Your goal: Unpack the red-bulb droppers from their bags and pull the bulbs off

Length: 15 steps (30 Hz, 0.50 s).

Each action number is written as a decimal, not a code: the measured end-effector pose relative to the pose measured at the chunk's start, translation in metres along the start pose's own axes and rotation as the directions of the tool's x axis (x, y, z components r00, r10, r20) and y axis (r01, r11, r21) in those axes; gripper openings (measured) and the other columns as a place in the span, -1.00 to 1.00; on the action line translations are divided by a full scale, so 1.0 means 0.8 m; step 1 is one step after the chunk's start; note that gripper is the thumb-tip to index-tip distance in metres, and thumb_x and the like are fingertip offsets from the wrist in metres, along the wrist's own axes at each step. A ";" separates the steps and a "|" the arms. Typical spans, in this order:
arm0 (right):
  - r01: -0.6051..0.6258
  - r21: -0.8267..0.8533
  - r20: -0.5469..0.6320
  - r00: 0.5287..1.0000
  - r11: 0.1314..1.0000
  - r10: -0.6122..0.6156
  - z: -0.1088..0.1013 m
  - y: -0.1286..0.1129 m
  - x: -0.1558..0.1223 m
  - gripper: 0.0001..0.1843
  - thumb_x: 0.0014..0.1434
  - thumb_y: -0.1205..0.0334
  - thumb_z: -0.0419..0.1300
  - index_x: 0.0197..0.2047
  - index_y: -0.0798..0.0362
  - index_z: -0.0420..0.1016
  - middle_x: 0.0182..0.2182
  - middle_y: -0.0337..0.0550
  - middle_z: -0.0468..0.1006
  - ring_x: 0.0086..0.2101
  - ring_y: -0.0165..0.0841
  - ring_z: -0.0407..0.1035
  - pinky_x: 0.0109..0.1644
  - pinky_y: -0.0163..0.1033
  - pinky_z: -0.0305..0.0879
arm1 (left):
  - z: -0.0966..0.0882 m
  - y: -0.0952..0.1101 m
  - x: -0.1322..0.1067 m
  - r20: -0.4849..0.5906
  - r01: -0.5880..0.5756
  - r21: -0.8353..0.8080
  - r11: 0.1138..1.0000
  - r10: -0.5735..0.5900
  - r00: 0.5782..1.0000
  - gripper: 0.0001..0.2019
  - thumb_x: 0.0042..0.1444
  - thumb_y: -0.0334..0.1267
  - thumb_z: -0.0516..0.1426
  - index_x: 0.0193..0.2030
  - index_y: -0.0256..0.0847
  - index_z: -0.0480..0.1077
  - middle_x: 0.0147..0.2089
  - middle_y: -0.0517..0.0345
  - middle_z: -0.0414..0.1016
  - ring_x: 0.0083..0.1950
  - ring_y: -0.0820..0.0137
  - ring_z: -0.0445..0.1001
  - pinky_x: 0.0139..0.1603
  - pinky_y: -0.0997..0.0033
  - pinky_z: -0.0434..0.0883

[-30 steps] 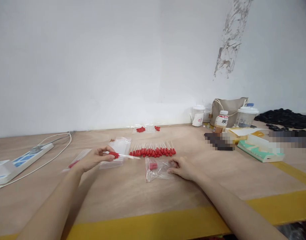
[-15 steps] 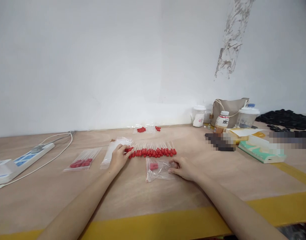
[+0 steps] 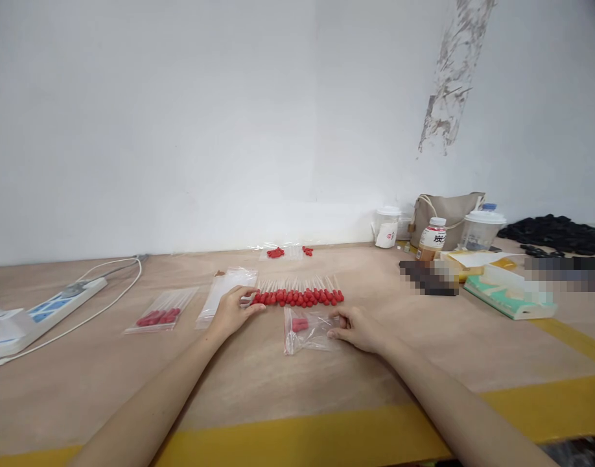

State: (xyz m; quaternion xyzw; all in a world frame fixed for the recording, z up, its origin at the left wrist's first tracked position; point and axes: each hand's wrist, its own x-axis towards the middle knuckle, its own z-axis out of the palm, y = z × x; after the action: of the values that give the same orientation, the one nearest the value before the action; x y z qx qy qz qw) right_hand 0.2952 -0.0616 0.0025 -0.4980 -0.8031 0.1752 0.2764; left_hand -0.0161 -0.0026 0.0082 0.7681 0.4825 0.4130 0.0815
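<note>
Faced a plain white wall [image 3: 181, 130] across the upper frame, over a brown tabletop [image 3: 258, 376] edged with yellow tape [image 3: 297, 431] at the bottom. Reached with the left hand [image 3: 232, 312], left of centre, to the left end of a row of red-tipped sticks [image 3: 304, 298] lying mid-frame. Set thumb below the heads and forefinger curled above; could not tell whether gripping any or merely touching. Pinched the right side of a clear bag [image 3: 314, 334] with the right hand [image 3: 358, 329], just below the row, with red heads [image 3: 300, 324] showing inside.

Called, in judgement, for a light pinch near the heads, without rolling neighbouring sticks out of line, and a steady hold on the bag, without crumpling its film.

Compared with one second earlier, had brought the left hand rightward to the row, no longer partly covering the filled bag [image 3: 161, 311] at left. Had spread the thumb lower than in the half-second-old frame. Kept right hand and clear bag in nearly the same place.
</note>
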 end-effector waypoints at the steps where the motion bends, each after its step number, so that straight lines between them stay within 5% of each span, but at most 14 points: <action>1: 0.004 -0.002 -0.001 1.000 1.000 -0.004 0.000 0.000 0.000 -0.72 -0.08 0.13 0.21 -0.28 0.09 0.44 -0.59 -0.30 0.30 -0.53 -0.47 0.17 -0.46 -0.38 0.02 | -0.001 0.000 -0.001 -0.005 0.006 0.006 1.000 -0.006 1.000 -0.58 -0.16 0.01 0.19 -0.19 -0.19 0.40 -0.22 0.11 0.39 -0.24 0.36 0.45 -0.22 0.38 0.46; 15: -0.011 0.004 0.015 1.000 1.000 0.011 -0.002 -0.002 0.000 -0.70 -0.08 0.13 0.22 -0.26 0.09 0.44 -0.58 -0.30 0.31 -0.54 -0.47 0.16 -0.46 -0.38 0.03 | 0.000 0.000 0.004 -0.038 0.236 0.016 0.972 -0.236 0.971 -0.71 0.00 -0.09 0.01 -0.28 -0.22 0.41 -0.31 0.11 0.52 -0.35 0.36 0.47 -0.34 0.45 0.37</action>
State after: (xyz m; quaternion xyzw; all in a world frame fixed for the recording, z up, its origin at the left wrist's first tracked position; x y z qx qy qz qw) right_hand 0.2953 -0.0621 0.0047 -0.5004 -0.8021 0.1820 0.2703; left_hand -0.0151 0.0002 0.0102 0.6986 0.5760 0.4091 0.1135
